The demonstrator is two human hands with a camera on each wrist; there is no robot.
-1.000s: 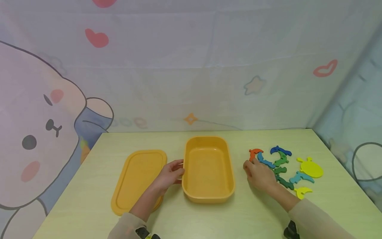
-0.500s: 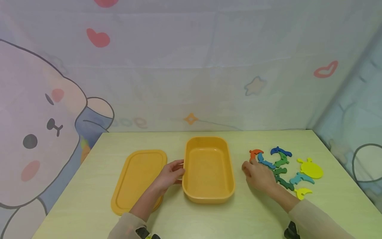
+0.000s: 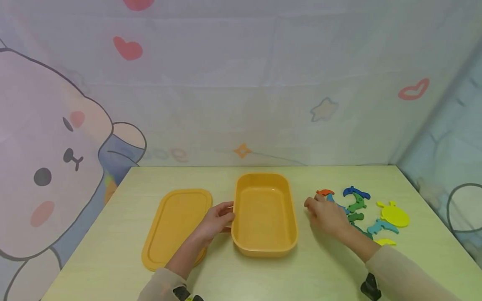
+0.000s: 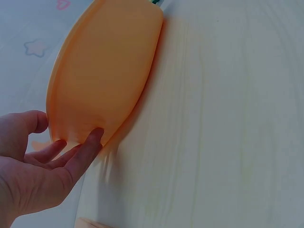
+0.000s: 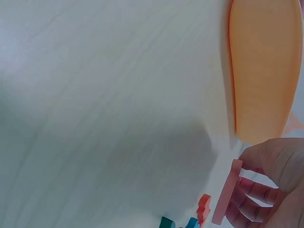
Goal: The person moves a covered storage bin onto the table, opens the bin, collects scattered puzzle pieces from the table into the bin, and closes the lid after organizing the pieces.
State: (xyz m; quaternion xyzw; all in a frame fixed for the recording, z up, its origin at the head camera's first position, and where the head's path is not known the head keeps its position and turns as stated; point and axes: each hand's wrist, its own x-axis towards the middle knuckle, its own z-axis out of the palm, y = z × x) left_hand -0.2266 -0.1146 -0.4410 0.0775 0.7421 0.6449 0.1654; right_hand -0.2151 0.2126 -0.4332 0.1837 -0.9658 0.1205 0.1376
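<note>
My left hand (image 3: 215, 222) rests against the left side of a yellow-orange plastic box (image 3: 265, 215). In the left wrist view its fingertips touch the outer wall, and the thumb lies at the rim. To the right of the box, my right hand (image 3: 328, 216) is held over the toy pieces. Its thumb and fingers pinch a flat pinkish-red toy piece (image 5: 228, 192), seen edge-on in the right wrist view; the hand hides this piece in the head view. Beside it lie an orange-red curved piece (image 3: 325, 192) and a blue one (image 3: 330, 198), partly covered.
A matching flat lid (image 3: 177, 228) lies left of the box. On the right are a dark blue piece (image 3: 355, 192), several green ones, a teal piece (image 3: 382, 226), a round yellow piece (image 3: 394, 215) and a yellow curved one (image 3: 385, 242). A printed cloth (image 3: 211, 83) hangs behind the table.
My right hand has moved slightly left and up, covering more of the orange-red and blue pieces. The left hand stays at the box. The head view has shifted a little.
</note>
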